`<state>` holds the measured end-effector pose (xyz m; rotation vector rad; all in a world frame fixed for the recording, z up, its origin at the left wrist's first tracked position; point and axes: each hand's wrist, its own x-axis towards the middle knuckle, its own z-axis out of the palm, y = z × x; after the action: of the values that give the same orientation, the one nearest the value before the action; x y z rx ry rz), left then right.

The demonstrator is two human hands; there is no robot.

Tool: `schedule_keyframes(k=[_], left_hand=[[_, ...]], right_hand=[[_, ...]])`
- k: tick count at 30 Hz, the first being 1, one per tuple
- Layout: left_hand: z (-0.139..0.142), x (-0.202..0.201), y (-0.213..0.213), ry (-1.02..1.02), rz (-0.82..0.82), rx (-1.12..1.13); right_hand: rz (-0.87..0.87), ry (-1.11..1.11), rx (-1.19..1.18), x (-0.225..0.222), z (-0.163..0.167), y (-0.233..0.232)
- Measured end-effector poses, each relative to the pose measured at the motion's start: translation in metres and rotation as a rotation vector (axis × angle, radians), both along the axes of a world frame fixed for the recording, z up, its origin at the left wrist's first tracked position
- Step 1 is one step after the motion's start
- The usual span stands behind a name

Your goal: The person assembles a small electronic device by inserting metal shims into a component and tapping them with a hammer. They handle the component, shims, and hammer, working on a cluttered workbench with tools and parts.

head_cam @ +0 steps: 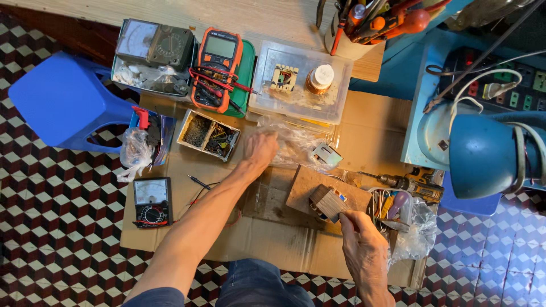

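A: On the flattened cardboard sheet (364,122) spread over the tiled floor (51,216), where are the person's hands?

B: The left hand (260,149) is at the end of a long, nearly straight bare arm that reaches up and away from the body. Its fingers are spread flat, palm down, resting on a crumpled clear plastic bag (296,145). It grips nothing.

A: And the other?

B: The right hand (364,250) sits close to the body, wrist bent, fingers curled in. Its fingertips meet the near edge of a small transformer (327,203), a boxy laminated block on a brown wooden board (307,185). Whether it truly pinches the block, I cannot tell.

A: What surrounds them?

B: Beyond the bag, a clear plastic tray (301,85) holds a copper wire spool (320,78). Left of it lies an orange digital multimeter (218,68); a black analog meter (152,202) rests near the left elbow. A drill (406,183) lies right of the board. A blue plastic stool (65,99) stands far left, a blue lamp (483,153) far right.
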<state>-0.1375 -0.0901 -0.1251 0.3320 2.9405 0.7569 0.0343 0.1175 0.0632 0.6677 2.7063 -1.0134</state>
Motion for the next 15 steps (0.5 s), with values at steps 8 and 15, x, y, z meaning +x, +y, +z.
schedule_keyframes(k=[8, 15], left_hand=[[0.027, 0.012, -0.051, -0.277, 0.252, 0.477], [0.016, 0.047, -0.047, -0.648, 0.289, 0.688]], right_hand=[[0.058, 0.081, 0.006, 0.002, 0.000, 0.001], [0.026, 0.021, -0.003, 0.001, -0.001, 0.000]])
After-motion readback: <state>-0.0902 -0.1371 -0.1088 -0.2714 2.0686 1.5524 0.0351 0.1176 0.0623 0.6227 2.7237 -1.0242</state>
